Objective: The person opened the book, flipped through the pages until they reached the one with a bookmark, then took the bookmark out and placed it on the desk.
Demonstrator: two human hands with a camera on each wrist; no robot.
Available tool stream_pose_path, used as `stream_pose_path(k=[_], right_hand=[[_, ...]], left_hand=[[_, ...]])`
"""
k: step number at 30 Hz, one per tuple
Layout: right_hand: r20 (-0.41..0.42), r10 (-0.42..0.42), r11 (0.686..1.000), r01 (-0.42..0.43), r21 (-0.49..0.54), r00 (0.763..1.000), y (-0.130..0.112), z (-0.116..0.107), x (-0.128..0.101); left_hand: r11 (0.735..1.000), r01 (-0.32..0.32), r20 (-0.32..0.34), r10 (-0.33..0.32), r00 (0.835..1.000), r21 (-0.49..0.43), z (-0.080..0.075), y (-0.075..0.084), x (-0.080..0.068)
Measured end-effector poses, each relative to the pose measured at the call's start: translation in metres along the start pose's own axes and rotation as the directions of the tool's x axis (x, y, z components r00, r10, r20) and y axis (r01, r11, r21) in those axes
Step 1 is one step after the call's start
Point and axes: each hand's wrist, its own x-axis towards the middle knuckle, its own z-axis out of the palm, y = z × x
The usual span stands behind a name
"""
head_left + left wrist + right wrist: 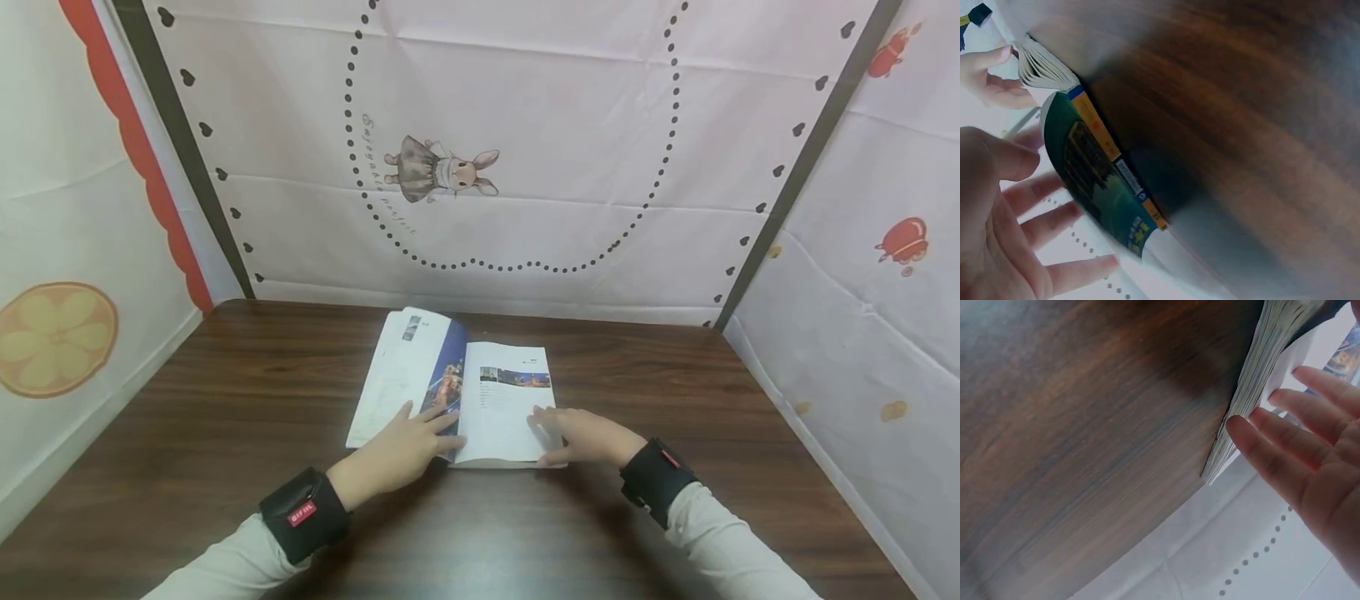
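An open book [457, 392] lies on the dark wooden table [225, 400], with pictures on both pages and a few leaves arched up at the left. My left hand [405, 446] rests with straight fingers on the left pages near the gutter. My right hand [581, 435] lies flat on the lower right page corner. The left wrist view shows the book's green cover and yellow spine [1100, 181] beside my spread left fingers [1035, 250]. In the right wrist view my right fingers [1297, 425] lie against the page block edge [1247, 394].
White printed cloth walls [525, 150] close in the table at the back and on both sides. Black wrist bands [303, 512] sit on both forearms. Bare wood lies to the left, right and front of the book.
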Motion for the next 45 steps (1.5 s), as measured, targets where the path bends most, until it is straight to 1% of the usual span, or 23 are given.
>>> stream_pose_path(k=[2, 5, 7, 10, 14, 18, 21, 23, 25, 27, 30, 33, 36, 38, 39, 41, 45], right_hand=[[0.014, -0.016, 1.000, 0.016, 0.010, 1.000, 0.001, 0.000, 0.000], [0.014, -0.049, 0.999, 0.049, 0.001, 0.999, 0.001, -0.001, 0.000], [0.006, -0.082, 0.997, 0.082, -0.009, 0.997, 0.000, -0.001, 0.001], [-0.024, -0.166, 0.985, 0.164, -0.048, 0.986, -0.002, -0.002, 0.001], [-0.069, -0.236, 0.968, 0.227, -0.107, 0.969, -0.006, -0.001, 0.002], [-0.115, -0.255, 0.961, 0.238, -0.144, 0.960, -0.008, -0.001, 0.003], [-0.159, -0.273, 0.951, 0.242, -0.193, 0.949, -0.009, -0.003, 0.003], [-0.205, -0.289, 0.943, 0.241, -0.231, 0.935, -0.011, -0.005, 0.003], [-0.264, -0.324, 0.928, 0.250, -0.277, 0.909, -0.013, -0.008, 0.003], [-0.327, -0.375, 0.906, 0.268, -0.329, 0.867, -0.017, -0.011, 0.003], [-0.408, -0.453, 0.872, 0.298, -0.388, 0.793, -0.022, -0.016, 0.003], [-0.467, -0.527, 0.836, 0.334, -0.434, 0.710, -0.028, -0.020, 0.005], [-0.508, -0.586, 0.801, 0.356, -0.480, 0.632, -0.033, -0.023, 0.008], [-0.523, -0.616, 0.781, 0.366, -0.506, 0.590, -0.036, -0.024, 0.009], [-0.531, -0.620, 0.778, 0.368, -0.509, 0.578, -0.037, -0.024, 0.009], [-0.544, -0.619, 0.781, 0.373, -0.500, 0.567, -0.039, -0.024, 0.009], [-0.571, -0.593, 0.803, 0.368, -0.469, 0.567, -0.039, -0.024, 0.008]], left_hand=[[0.998, 0.057, -0.032, -0.058, 0.998, -0.037, 0.001, 0.001, -0.002], [0.988, 0.117, -0.069, -0.124, 0.990, -0.105, 0.002, 0.003, -0.005], [0.976, 0.154, -0.075, -0.167, 0.983, -0.157, 0.003, 0.004, -0.006], [0.958, 0.207, -0.069, -0.225, 0.972, -0.198, 0.005, 0.008, -0.004], [0.945, 0.254, -0.096, -0.278, 0.956, -0.207, 0.007, 0.012, 0.002], [0.941, 0.278, -0.130, -0.306, 0.943, -0.194, 0.007, 0.017, 0.009], [0.935, 0.304, -0.127, -0.329, 0.936, -0.183, 0.006, 0.020, 0.013], [0.931, 0.319, -0.114, -0.342, 0.933, -0.180, 0.006, 0.022, 0.016], [0.930, 0.329, -0.104, -0.348, 0.932, -0.163, 0.007, 0.024, 0.018], [0.934, 0.329, -0.108, -0.345, 0.932, -0.138, 0.008, 0.025, 0.021], [0.941, 0.325, -0.140, -0.335, 0.932, -0.092, 0.009, 0.028, 0.023], [0.946, 0.318, -0.177, -0.325, 0.929, -0.067, 0.010, 0.030, 0.025], [0.951, 0.304, -0.213, -0.309, 0.927, -0.058, 0.010, 0.031, 0.025], [0.955, 0.292, -0.228, -0.296, 0.927, -0.054, 0.010, 0.031, 0.025], [0.956, 0.287, -0.229, -0.292, 0.929, -0.054, 0.011, 0.031, 0.025], [0.959, 0.279, -0.229, -0.284, 0.931, -0.054, 0.009, 0.031, 0.025], [0.958, 0.270, -0.223, -0.285, 0.932, -0.097, 0.007, 0.030, 0.025]])
